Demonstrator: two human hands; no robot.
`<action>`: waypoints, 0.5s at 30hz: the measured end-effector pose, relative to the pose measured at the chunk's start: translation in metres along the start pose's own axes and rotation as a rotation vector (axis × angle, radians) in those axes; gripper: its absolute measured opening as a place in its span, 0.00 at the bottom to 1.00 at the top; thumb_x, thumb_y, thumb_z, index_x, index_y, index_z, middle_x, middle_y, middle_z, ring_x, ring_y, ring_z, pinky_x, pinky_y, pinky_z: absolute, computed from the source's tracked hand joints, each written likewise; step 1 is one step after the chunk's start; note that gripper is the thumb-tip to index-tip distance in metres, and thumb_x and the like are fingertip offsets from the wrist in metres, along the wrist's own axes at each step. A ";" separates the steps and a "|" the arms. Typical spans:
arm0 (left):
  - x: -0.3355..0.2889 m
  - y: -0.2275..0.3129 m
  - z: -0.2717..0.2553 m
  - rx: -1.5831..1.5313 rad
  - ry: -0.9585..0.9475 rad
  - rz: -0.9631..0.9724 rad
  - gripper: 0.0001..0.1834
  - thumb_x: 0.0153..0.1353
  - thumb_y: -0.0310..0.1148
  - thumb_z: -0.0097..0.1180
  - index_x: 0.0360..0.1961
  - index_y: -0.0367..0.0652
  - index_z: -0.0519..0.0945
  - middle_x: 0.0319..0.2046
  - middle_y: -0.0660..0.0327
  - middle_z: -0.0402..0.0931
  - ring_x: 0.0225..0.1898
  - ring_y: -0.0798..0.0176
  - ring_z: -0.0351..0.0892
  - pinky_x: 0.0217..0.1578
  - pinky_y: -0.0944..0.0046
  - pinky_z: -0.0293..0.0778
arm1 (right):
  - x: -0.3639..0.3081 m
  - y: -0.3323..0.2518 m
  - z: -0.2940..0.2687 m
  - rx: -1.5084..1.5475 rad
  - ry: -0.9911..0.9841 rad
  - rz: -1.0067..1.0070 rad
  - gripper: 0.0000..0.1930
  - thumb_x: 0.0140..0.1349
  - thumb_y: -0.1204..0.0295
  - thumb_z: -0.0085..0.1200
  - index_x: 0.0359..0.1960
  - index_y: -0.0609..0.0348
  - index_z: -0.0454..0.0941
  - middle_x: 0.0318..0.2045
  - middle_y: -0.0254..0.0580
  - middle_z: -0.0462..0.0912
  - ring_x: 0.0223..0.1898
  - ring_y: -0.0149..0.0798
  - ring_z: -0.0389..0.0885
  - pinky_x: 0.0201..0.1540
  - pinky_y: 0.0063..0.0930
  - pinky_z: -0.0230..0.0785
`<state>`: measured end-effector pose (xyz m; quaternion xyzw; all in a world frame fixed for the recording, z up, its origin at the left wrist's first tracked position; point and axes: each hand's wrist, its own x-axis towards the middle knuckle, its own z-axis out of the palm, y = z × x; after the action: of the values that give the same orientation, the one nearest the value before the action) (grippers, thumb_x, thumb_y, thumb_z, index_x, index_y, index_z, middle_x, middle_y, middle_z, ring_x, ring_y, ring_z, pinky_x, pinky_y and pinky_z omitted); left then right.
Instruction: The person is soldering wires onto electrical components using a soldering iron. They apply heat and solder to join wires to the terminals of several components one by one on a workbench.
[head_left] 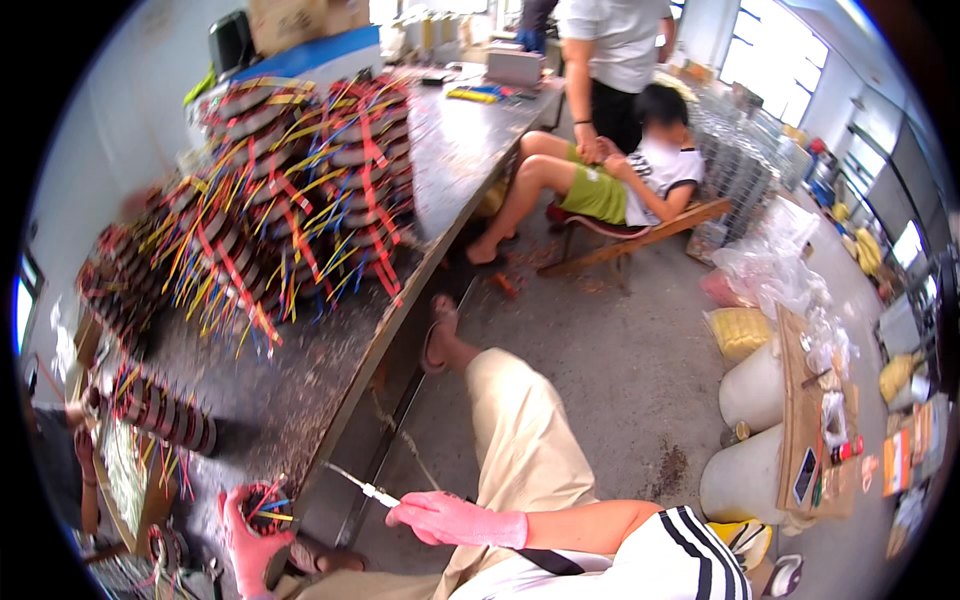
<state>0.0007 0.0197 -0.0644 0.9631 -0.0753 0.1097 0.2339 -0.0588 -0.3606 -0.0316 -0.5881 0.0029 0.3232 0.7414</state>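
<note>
My left hand, in a pink glove, grips a wound motor stator at the near edge of the workbench. Red, blue and yellow wire leads stick out of this stator. In my right hand, also gloved in pink, is a thin tool with a white collar and a slim metal shaft. Its tip points up and left, apart from the stator; the glove hides the handle. Just beyond my left hand, a row of stators lies on its side on the bench.
Tall stacks of stators with coloured leads cover the far left of the workbench. A seated person and a standing person are beyond the bench. Another person's arm shows at far left. White drums stand at right.
</note>
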 end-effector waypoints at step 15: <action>0.037 0.086 -0.139 -0.188 0.238 -0.268 0.46 0.32 0.25 0.76 0.59 0.39 0.71 0.46 0.58 0.79 0.47 0.63 0.78 0.51 0.61 0.75 | -0.029 -0.023 -0.015 -0.054 0.036 -0.053 0.19 0.74 0.65 0.41 0.53 0.67 0.77 0.19 0.26 0.68 0.19 0.21 0.60 0.22 0.18 0.53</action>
<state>-0.0053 0.0054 0.1019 0.9188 0.0719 0.1830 0.3424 -0.0645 -0.3897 -0.0050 -0.6136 -0.0081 0.2928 0.7332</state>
